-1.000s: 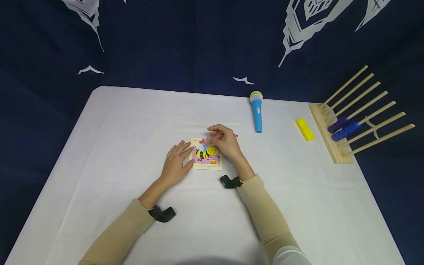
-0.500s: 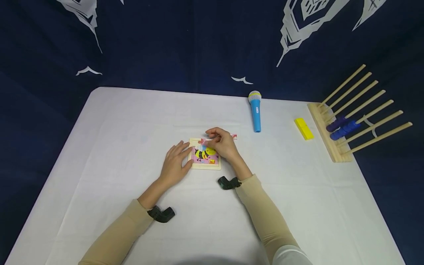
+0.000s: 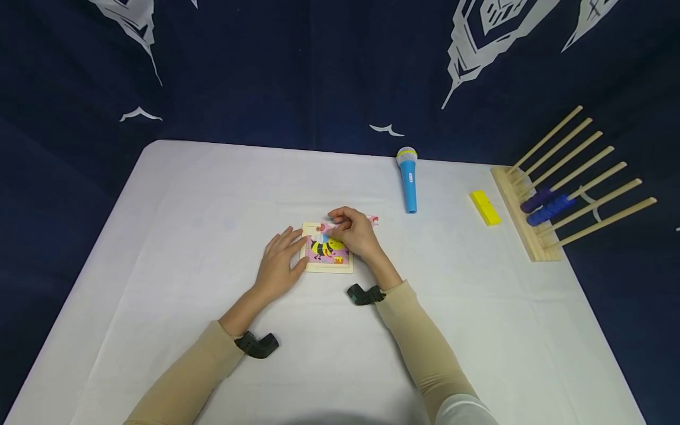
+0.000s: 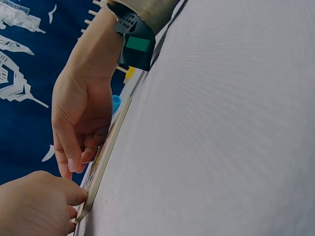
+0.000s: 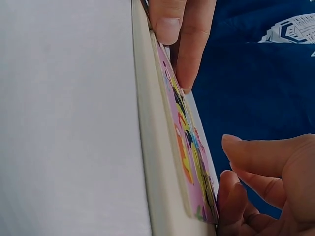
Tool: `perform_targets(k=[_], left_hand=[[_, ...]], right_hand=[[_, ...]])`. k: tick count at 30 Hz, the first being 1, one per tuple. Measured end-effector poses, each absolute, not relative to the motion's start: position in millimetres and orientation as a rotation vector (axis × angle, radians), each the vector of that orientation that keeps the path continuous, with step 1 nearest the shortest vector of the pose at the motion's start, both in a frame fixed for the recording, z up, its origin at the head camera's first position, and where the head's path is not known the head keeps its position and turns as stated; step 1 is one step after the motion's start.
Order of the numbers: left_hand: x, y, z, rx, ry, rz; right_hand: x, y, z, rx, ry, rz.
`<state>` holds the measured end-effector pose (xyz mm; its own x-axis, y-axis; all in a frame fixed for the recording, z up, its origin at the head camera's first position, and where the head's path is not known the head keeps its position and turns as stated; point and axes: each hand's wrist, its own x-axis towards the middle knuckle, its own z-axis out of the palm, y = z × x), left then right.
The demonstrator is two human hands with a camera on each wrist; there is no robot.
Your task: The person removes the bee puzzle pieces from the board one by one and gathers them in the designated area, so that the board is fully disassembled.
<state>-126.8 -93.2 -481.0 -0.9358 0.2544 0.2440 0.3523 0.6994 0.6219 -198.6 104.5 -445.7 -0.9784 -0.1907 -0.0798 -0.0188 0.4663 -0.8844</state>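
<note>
My left hand [image 3: 280,260], fingers loosely extended, touches the edge of the bee puzzle [image 3: 321,252] beside it; my right hand [image 3: 358,235] bends over the puzzle (whether it pinches anything, I cannot tell). Beyond that hand lies a blue microphone [image 3: 408,186]; farther rightward, a yellow block [image 3: 485,208].

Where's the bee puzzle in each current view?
Head: bee puzzle just below centre, left hand at its left edge.
Left wrist: bee puzzle left of centre, a slanted strip seen nearly edge-on.
Right wrist: bee puzzle near centre, a steep strip running top to bottom.
Shared landmark: white-printed navy cloth, at top, left and right respectively.
</note>
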Motion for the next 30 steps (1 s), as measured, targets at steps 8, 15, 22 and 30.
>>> perform_targets(k=[8,15,22,30], left_hand=[[-125.9,-93.2,-481.9,-0.499,-2.758,-1.057],[-125.3,-92.7,-481.8,-0.497,-2.755,-1.060],[-126.1,-92.7,-481.6,-0.497,-2.750,-1.060],[-127.6,-92.8,-482.4,-0.500,-2.752,-1.061]], right_hand=[[-197.8,102.7,-448.7,-0.188,2.589,-1.486],[-196.8,100.2,-452.8,-0.232,2.699,-1.397],[-195.7,98.0,-453.0,-0.283,2.803,-1.241],[-195.5,96.8,-452.1,-0.300,2.840,-1.176]])
